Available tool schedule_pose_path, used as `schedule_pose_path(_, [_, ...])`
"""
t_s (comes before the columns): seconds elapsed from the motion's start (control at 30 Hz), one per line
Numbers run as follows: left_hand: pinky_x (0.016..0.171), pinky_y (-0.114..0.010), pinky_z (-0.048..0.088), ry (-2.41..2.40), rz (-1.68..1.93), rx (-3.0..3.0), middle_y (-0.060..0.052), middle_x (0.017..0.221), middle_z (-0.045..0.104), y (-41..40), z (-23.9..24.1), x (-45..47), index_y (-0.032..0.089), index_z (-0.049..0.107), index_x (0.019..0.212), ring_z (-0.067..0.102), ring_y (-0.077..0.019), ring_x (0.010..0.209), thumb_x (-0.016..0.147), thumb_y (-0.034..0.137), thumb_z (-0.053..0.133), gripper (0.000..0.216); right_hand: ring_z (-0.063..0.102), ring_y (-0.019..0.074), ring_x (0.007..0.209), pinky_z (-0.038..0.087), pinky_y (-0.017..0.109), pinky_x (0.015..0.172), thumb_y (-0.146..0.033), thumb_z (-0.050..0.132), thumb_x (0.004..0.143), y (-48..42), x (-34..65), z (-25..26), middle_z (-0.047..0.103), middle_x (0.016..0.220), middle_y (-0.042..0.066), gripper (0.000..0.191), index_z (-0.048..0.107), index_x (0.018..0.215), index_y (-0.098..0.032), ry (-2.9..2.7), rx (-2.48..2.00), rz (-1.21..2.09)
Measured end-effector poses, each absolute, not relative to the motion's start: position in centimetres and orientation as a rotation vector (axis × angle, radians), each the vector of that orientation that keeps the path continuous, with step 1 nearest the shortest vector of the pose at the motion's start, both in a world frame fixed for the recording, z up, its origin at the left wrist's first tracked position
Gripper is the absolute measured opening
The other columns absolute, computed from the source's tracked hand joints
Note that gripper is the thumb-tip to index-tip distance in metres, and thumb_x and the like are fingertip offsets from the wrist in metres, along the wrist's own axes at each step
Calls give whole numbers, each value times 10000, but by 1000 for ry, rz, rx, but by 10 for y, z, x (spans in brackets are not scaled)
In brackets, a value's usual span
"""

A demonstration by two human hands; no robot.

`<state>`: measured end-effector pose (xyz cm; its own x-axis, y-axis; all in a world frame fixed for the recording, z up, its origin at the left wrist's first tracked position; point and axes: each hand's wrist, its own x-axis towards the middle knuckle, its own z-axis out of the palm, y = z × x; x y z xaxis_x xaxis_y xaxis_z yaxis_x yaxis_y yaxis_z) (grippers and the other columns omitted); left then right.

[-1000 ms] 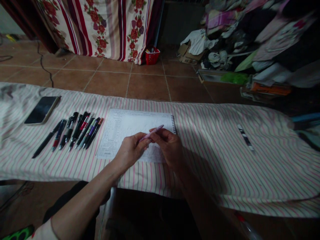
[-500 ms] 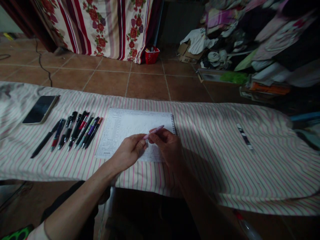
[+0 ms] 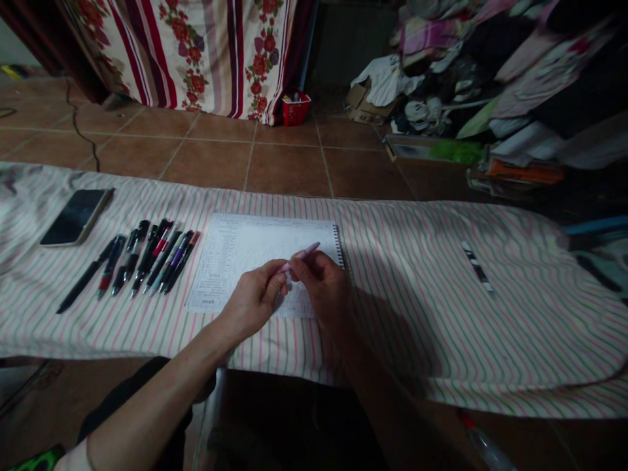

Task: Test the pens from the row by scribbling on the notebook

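A slim pink pen [image 3: 299,257] lies across my fingertips above a spiral-bound printed form pad [image 3: 235,252]. My right hand [image 3: 321,291] pinches the pen's upper part, and my left hand [image 3: 252,301] has its fingertips at the lower end. Both hands sit over the pad's lower right area, hiding part of its page. Left of the pad lies a row of several click pens [image 3: 154,258], and beyond them a black smartphone [image 3: 76,217]. All of these rest on a pink-and-green striped cloth [image 3: 520,333].
A black-and-white striped pen [image 3: 477,267] lies on the cloth to the right. Beyond the cloth's far edge are brown floor tiles [image 3: 287,170], a floral curtain [image 3: 196,55], a small red basket [image 3: 296,108] and a heap of clothes [image 3: 471,78]. A plastic bottle [image 3: 485,450] stands low at right.
The whole scene has shifted slightly left and up in the view. The pink pen stays between my fingers, with my hands close together and only small changes in their fingers.
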<state>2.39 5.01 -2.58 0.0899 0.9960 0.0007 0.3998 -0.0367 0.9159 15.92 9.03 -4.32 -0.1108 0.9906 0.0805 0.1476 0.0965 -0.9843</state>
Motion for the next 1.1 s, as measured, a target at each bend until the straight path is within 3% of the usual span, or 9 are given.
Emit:
schedule_pose_path(0.1, [654,-269,431,1436,928,1516,-12,734,629,49,-28,24,149,525,1112,578,-136,665,923,326,397,288,645,142,632,498,263,612,-438,638,750,90,159,-40,695,705,10,239,613,765,-202,-1458,-1210,1117])
schedule_pose_path(0.37, [660,-298,437,1623,935,1721,-57,832,678,48,-35,23,173,586,1061,613,-182,735,888,374,465,291,620,128,614,494,253,601,-395,677,708,88,156,-41,649,664,-16,216,575,726,-205,-1372,-1175,1235])
schedule_pose_path(0.67, [558,-231,408,1596,984,1540,-3,647,614,47,-36,27,176,631,937,560,-124,581,903,392,433,295,533,92,528,455,230,531,-426,699,682,90,153,-46,592,604,-38,270,559,717,-198,-1298,-1116,1399])
schedule_pose_path(0.77, [520,-216,386,1565,1016,1402,21,598,564,47,-38,28,180,627,914,516,-104,526,894,429,446,308,531,96,539,442,231,515,-469,685,691,93,156,-46,605,624,-26,311,602,806,-192,-1279,-1090,1445])
schedule_pose_path(0.9, [484,-211,356,1530,1059,1277,32,578,537,47,-45,29,186,614,902,470,-93,486,872,454,478,302,597,126,695,476,246,587,-479,607,770,97,166,-40,660,792,9,372,627,1040,-224,-1230,-1074,1400])
schedule_pose_path(1.1, [467,-208,341,1472,1069,1195,31,586,527,46,-51,30,186,606,915,456,-94,482,853,464,499,305,563,115,673,474,252,640,-387,662,732,99,173,-32,653,734,1,278,713,945,-217,-1259,-1162,1332])
